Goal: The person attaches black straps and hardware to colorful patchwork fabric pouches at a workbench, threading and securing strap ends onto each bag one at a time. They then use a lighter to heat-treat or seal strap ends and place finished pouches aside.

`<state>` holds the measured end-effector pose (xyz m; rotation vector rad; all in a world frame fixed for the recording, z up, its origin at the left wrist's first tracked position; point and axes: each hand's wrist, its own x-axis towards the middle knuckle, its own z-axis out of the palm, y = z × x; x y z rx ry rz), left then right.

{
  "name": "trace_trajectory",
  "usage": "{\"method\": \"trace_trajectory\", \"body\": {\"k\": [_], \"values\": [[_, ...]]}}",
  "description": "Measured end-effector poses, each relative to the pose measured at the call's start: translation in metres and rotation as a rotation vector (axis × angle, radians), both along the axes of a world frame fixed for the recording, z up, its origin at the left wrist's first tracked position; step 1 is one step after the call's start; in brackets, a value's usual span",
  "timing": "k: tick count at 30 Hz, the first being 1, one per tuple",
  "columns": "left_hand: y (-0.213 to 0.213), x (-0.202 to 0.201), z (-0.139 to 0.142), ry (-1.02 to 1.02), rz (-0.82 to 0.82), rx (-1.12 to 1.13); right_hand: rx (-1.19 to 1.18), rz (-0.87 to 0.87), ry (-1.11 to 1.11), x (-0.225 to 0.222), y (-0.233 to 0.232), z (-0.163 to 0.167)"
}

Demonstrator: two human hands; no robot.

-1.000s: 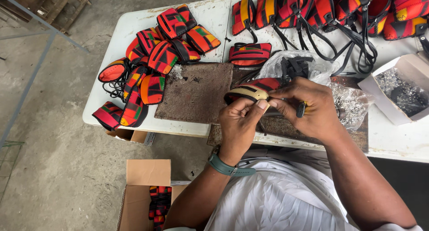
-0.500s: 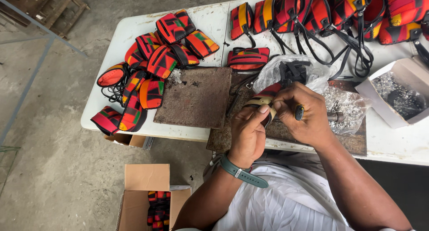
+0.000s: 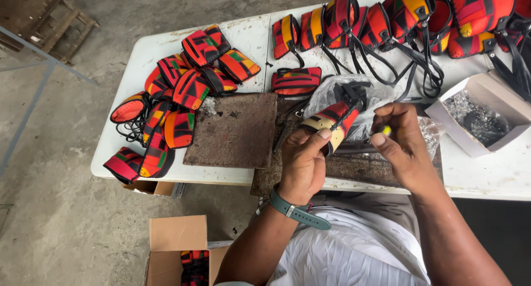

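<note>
The left hand (image 3: 303,163) grasps a red, black and yellow patterned pouch (image 3: 332,121) at its lower end, holding it above the near edge of the tabletop (image 3: 487,178). The right hand (image 3: 399,142) is pinched on a small yellow-tipped tool (image 3: 385,130) just beside the pouch, at its 3 o'clock.

Containers: a white carton (image 3: 480,112) at 3 o'clock of the hands holds small dark metal parts; a clear plastic bag (image 3: 337,92) behind the pouch holds black strap pieces. On the floor at 7 o'clock, an open cardboard box (image 3: 172,247) holds more patterned pouches.

Surface: a rusty metal plate (image 3: 235,131) lies at 9 o'clock of the hands. A heap of finished pouches (image 3: 177,106) sits at 10 o'clock — a row of strapped bags (image 3: 398,15) runs along the far edge at 12 to 2 o'clock.

Room: bare concrete floor (image 3: 61,208); a wooden pallet (image 3: 50,20) lies at far 10 o'clock.
</note>
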<state>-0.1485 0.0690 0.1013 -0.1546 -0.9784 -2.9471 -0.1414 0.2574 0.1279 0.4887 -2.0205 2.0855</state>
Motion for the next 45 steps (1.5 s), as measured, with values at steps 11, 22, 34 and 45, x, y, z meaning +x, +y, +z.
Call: {"method": "trace_trajectory", "body": {"k": [11,22,34,45], "values": [[0.003,0.008,0.011,0.194,0.212,-0.223,0.326,-0.015,0.023,0.014,-0.009,-0.005],[-0.001,0.016,0.006,0.22,0.323,-0.6,0.37,-0.204,-0.047,0.017,-0.033,0.006],[-0.001,0.014,0.006,0.199,0.274,-0.575,0.235,-0.114,0.035,0.009,-0.04,-0.004],[-0.002,0.015,0.008,0.211,0.28,-0.571,0.213,-0.085,-0.01,0.01,-0.04,0.003]]}}
